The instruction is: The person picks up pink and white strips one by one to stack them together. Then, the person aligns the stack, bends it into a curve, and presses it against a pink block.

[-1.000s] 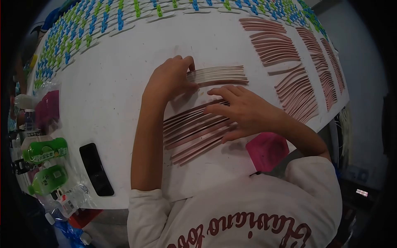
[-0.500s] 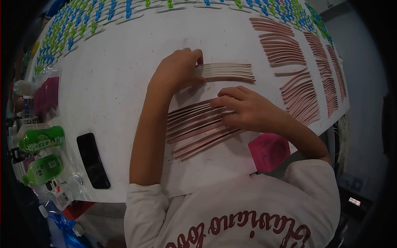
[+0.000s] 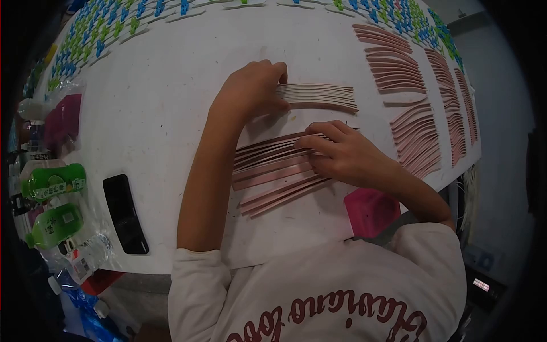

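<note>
My left hand (image 3: 253, 91) is closed around the left end of a neat stack of thin strips (image 3: 322, 97), pale along the edges with a pinkish strip on the near side. Below it on the white table lies a loose, fanned pile of pink strips (image 3: 273, 165). My right hand (image 3: 342, 154) rests over the right part of that pile. Its fingers are bent and closed on the upper strips, and the fingertips are partly hidden.
Rows of pink strips (image 3: 410, 131) lie at the right. Blue and green clips on white pieces (image 3: 154, 11) line the far edge. A black phone (image 3: 125, 214) and green bottles (image 3: 54, 180) are at the left. A pink block-like object (image 3: 371, 212) sits at the near edge.
The view has shifted slightly. Under my right hand the upper loose strips have moved a little, and one end now shows beyond the hand at right. My left hand keeps its hold on the stack.
</note>
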`<move>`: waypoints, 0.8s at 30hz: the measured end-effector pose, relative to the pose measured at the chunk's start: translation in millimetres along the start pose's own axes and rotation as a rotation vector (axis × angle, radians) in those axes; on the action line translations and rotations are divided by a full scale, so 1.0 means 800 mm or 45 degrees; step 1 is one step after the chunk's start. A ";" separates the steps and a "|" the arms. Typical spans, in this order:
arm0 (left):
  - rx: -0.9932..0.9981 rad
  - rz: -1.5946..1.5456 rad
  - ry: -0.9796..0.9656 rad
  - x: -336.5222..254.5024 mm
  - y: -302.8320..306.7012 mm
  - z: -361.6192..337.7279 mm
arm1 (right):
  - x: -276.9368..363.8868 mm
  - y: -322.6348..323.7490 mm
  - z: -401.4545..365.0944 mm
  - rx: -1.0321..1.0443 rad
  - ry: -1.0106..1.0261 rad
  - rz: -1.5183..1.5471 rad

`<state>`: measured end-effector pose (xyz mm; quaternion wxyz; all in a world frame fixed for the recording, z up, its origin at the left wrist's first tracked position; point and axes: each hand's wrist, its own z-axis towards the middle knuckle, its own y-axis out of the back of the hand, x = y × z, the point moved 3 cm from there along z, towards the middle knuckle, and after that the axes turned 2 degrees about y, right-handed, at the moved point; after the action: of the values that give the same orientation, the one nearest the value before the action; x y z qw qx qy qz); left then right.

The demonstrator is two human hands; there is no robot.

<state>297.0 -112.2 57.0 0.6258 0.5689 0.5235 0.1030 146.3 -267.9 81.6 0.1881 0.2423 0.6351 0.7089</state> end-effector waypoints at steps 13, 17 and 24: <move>0.004 0.001 -0.014 0.000 0.001 0.000 | -0.001 -0.010 -0.001 -0.025 -0.165 0.214; -0.007 0.000 -0.020 0.001 0.000 0.001 | -0.004 -0.011 -0.001 0.026 -0.189 0.237; -0.026 0.010 -0.032 0.003 -0.002 0.002 | -0.006 -0.015 -0.002 -0.044 -0.216 0.232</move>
<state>298.4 -111.6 54.0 0.6376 0.5657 0.5125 0.1037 148.9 -271.0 69.2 0.1801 0.3550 0.5800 0.7107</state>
